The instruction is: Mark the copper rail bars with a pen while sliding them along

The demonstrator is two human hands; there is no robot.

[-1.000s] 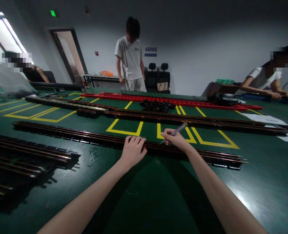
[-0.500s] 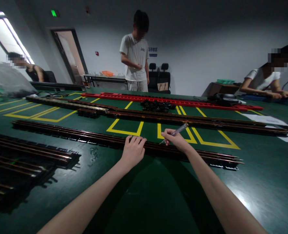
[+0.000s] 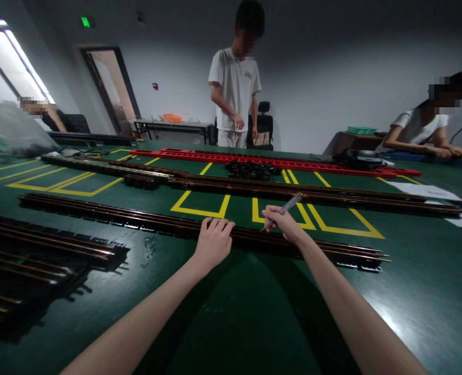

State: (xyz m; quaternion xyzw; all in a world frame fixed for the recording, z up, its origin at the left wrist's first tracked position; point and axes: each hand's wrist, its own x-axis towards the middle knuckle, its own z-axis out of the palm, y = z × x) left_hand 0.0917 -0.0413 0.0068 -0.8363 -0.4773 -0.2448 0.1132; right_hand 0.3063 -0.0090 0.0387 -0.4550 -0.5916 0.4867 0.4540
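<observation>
A long dark rail assembly with copper-coloured strips (image 3: 137, 221) lies across the green table in front of me. My left hand (image 3: 213, 240) rests on it, fingers curled over its near edge. My right hand (image 3: 282, 224) is closed in a pinch on a clear-handled screwdriver (image 3: 287, 205), whose tip points down at the rail just right of my left hand.
More rails (image 3: 312, 197) and a red rail (image 3: 254, 160) lie further back, with a heap of black parts (image 3: 250, 169). A stack of rails (image 3: 39, 260) sits at my left. One person stands beyond the table (image 3: 236, 94); another sits at the right (image 3: 426, 130). Yellow lines (image 3: 199, 211) mark the table.
The standing person has walked to the right behind the table. My hands have stayed on the rail, and the screwdriver has tilted slightly.
</observation>
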